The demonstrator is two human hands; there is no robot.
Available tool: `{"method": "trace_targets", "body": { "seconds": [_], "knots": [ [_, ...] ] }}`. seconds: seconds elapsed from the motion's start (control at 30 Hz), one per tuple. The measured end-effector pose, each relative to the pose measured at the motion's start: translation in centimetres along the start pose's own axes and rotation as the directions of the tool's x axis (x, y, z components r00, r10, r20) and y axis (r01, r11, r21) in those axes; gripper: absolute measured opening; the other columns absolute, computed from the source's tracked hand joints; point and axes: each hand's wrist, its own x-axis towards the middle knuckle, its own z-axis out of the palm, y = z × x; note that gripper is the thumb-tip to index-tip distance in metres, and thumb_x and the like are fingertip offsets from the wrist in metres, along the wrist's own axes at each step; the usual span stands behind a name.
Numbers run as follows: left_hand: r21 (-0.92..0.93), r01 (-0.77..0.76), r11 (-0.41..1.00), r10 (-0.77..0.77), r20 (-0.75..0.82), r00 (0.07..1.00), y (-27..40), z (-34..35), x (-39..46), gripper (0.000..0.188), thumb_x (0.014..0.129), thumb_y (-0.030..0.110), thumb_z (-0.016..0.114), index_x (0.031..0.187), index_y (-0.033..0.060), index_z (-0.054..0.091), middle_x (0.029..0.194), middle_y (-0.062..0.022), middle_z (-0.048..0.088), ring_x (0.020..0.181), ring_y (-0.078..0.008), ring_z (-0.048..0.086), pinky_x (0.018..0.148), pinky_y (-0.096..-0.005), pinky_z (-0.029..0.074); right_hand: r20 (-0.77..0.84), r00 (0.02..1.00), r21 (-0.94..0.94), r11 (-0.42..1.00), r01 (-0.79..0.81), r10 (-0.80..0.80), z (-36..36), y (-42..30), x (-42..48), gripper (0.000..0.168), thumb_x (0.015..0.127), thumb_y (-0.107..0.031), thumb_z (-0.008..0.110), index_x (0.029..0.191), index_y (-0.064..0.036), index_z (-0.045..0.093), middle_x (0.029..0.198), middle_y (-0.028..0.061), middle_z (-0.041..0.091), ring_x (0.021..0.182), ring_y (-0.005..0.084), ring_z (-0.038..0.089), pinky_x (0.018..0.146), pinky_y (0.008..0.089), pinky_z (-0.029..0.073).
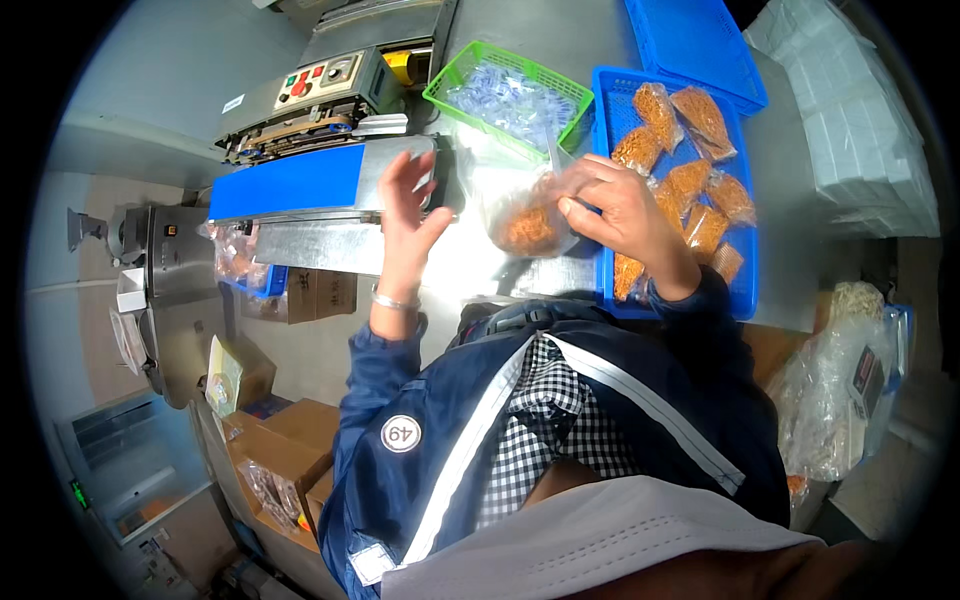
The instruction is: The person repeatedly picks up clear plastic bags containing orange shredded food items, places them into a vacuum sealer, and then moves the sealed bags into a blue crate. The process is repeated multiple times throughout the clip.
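Observation:
My right hand (611, 206) pinches the upper edge of a clear plastic bag (529, 225) that has orange-brown crispy food at its bottom. A narrow pale strip or packet (553, 152) stands by the bag's mouth, close to my right fingers; whether I hold it cannot be told. My left hand (409, 199) is raised with its fingers apart and nothing in it, beside the blue belt (289, 182) of a band sealing machine. Behind the bag is a green plastic basket (469, 120) of small clear packets (510, 97). Under my right forearm lies a blue tray (601, 120) with several filled bags (703, 120).
The sealing machine's control box (315, 82) stands at the back left. Another blue crate (701, 45) is behind the tray. White wrapped stacks (855, 127) rise at the right. Cardboard boxes (300, 435) and a steel machine (187, 255) are at the left, beyond the steel table (322, 246).

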Motion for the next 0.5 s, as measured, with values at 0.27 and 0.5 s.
{"method": "trace_targets", "body": {
  "seconds": [0.27,0.5],
  "knots": [
    [-0.311,0.176,0.934,-0.195,-0.031,0.98,0.4,4.5,-0.7,0.038,0.096,0.034,0.066,0.101,-0.0034,0.063,0.103,-0.0197,0.071,0.093,-0.0254,0.07,0.087,-0.0356,0.053,-0.102,0.925,0.673,0.71,-0.208,0.367,1.3,-0.7,-1.9,0.014,0.098,-0.013,0.061,0.105,0.0,0.063,0.104,0.0108,0.067,0.099,0.0156,0.063,0.086,0.0287,0.05],
    [-0.4,0.18,0.899,-0.274,-0.192,0.942,1.5,7.3,1.2,0.036,0.101,0.036,0.058,0.101,0.0003,0.065,0.095,-0.0145,0.072,0.088,-0.0206,0.068,0.083,-0.0311,0.054,-0.236,0.864,0.729,0.669,-0.145,0.445,2.6,-1.0,0.5,0.026,0.099,-0.021,0.061,0.116,-0.001,0.06,0.109,0.008,0.062,0.092,0.0149,0.062,0.081,0.0266,0.049]
  ]
}}
